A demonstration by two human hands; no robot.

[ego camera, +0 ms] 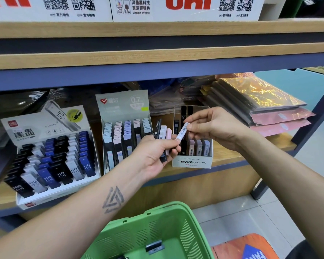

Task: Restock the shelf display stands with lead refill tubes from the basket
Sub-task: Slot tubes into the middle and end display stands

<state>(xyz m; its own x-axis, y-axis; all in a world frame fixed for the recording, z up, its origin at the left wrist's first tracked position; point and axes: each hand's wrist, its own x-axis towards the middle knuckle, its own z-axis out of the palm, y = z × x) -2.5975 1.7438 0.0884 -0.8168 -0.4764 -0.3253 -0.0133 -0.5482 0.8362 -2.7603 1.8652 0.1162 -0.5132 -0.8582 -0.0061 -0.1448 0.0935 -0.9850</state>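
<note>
The right hand [211, 126] pinches the upper end of a pale lead refill tube [182, 132] between thumb and fingertips; the tube's long axis runs on a slant, top end up and to the right, lower end down toward the left hand [153, 154], barcode label facing the camera; it hangs just above and in front of the MONO graph MG display box [192, 162]. The left hand grips a small fan of tubes [163, 135], black, white and pink, their tops pointing up and away, just left of that box. Inside the box more tubes stand upright in a row. Left of the box sits the 0.7 refill stand [124, 128], and further left the HB 0.5 stand [51, 156]; all rest on a wooden shelf [232, 156]. Right of the box lie stacked wrapped packets [260, 105]. Below the box, a green basket [157, 230] stands over pale floor tiles [241, 212].
</note>
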